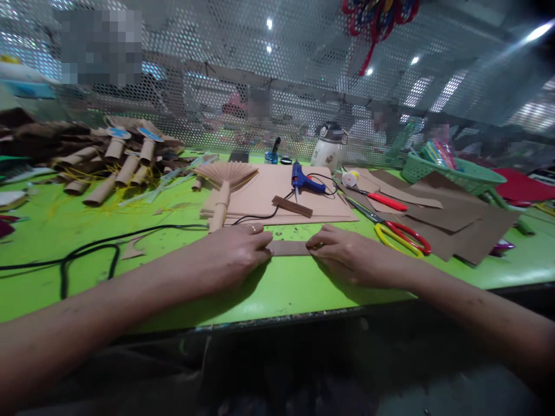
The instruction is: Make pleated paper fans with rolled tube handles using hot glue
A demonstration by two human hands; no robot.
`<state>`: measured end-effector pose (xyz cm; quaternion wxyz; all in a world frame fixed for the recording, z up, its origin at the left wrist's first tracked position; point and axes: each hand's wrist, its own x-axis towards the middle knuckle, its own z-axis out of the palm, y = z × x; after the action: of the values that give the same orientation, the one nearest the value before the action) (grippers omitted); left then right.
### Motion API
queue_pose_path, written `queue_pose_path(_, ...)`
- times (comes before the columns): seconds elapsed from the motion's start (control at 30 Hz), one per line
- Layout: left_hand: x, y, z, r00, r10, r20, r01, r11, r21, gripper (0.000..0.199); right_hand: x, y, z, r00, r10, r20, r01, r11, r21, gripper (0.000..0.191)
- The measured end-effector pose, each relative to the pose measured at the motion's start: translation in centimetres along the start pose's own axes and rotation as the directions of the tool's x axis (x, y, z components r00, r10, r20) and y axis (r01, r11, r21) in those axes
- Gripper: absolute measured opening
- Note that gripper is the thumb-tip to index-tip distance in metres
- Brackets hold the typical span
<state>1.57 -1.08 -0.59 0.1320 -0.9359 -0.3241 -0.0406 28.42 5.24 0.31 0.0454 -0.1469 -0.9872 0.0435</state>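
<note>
A narrow strip of brown paper (289, 248) lies low over the green table between my two hands. Its left end is pinched in the closed fingers of my left hand (243, 251). The other end is gripped by the fingertips of my right hand (351, 254). Just behind the strip rests a pleated piece of dark brown paper (292, 206). A paper fan with a rolled handle (223, 193) lies beyond my left hand. Behind the pleated piece, a blue glue gun (307, 182) stands on a stack of tan paper sheets (255, 190).
Scissors with red and yellow handles (401, 238) lie beyond my right hand, near brown paper sheets (451, 214) and a green basket (459, 173). Several paper rolls (128, 170) are heaped at the left. A black cord (91, 247) crosses the table. Perforated mesh (208, 98) rises behind.
</note>
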Motion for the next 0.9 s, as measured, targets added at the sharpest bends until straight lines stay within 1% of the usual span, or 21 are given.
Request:
queue_pose_path(0.1, 1.8, 0.3, -0.3, 0.998, 0.008, 0.068, -0.013, 0.998, 0.068, 0.017, 1.7, -0.4, -0.7, 0.992, 0.014, 0.124, 0.005, 0.988, -0.154, 0.026)
queue_pose_path(0.17, 3.1, 0.6, -0.3, 0.991, -0.022, 0.132, 0.008, 0.994, 0.107, 0.014, 2.6, -0.7, -0.5, 0.99, 0.02, 0.142, 0.017, 0.968, -0.249, 0.019)
queue_pose_path(0.27, 4.3, 1.0, 0.3, 0.992, -0.026, 0.125, 0.011, 0.993, 0.12, 0.013, 3.4, -1.2, 0.3, 0.992, -0.003, 0.127, 0.045, 0.943, -0.328, 0.017)
queue_pose_path(0.37, 4.6, 1.2, 1.2, 0.997, -0.04, 0.059, 0.034, 0.994, 0.101, 0.015, 3.7, -1.2, 0.8, 0.995, 0.015, 0.099, 0.018, 0.946, -0.325, 0.015)
queue_pose_path(0.43, 4.5, 1.1, 1.3, 0.998, -0.061, 0.009, 0.06, 0.994, 0.091, 0.016, 3.6, -0.8, 0.6, 0.995, 0.054, 0.08, -0.031, 0.964, -0.264, 0.016)
queue_pose_path(0.5, 4.2, 0.8, 0.6, 0.996, -0.088, -0.019, 0.089, 0.994, 0.067, 0.016, 3.4, -0.3, 0.0, 0.997, 0.063, 0.038, -0.056, 0.985, -0.164, 0.017)
queue_pose_path(0.57, 3.9, 0.5, -0.8, 0.992, -0.122, -0.034, 0.122, 0.992, 0.012, 0.015, 3.1, 0.0, -1.2, 0.998, 0.041, -0.055, -0.044, 0.997, -0.065, 0.018)
queue_pose_path(0.6, 3.8, 0.3, -1.6, 0.985, -0.163, -0.059, 0.163, 0.987, -0.008, 0.016, 2.9, 0.2, -1.9, 0.994, 0.03, -0.105, -0.032, 0.999, -0.023, 0.018)
queue_pose_path(0.63, 3.7, 0.1, -2.4, 0.979, -0.193, -0.062, 0.191, 0.981, -0.036, 0.018, 2.8, 0.2, -2.6, 0.989, 0.02, -0.146, -0.017, 1.0, 0.016, 0.017)
queue_pose_path(0.67, 3.7, -0.2, -3.2, 0.976, -0.207, -0.062, 0.201, 0.976, -0.081, 0.02, 2.7, 0.3, -3.3, 0.986, 0.011, -0.168, -0.002, 0.998, 0.057, 0.017)
queue_pose_path(0.7, 3.7, -0.4, -3.7, 0.975, -0.221, -0.035, 0.214, 0.965, -0.149, 0.021, 2.6, 0.4, -3.9, 0.986, 0.005, -0.167, 0.013, 0.994, 0.106, 0.015)
queue_pose_path(0.77, 3.7, -0.9, -4.0, 0.965, -0.249, 0.08, 0.261, 0.921, -0.288, 0.02, 2.7, 0.8, -4.5, 0.995, -0.002, -0.103, 0.024, 0.977, 0.213, 0.012)
queue_pose_path(0.83, 3.9, -1.3, -3.4, 0.946, -0.258, 0.196, 0.317, 0.863, -0.393, 0.018, 3.0, 1.4, -4.1, 1.0, 0.009, -0.004, -0.008, 0.951, 0.31, 0.012)
queue_pose_path(0.9, 4.2, -1.4, -2.1, 0.93, -0.265, 0.254, 0.355, 0.825, -0.44, 0.018, 3.4, 2.1, -3.0, 0.997, 0.028, 0.076, -0.054, 0.93, 0.364, 0.013)
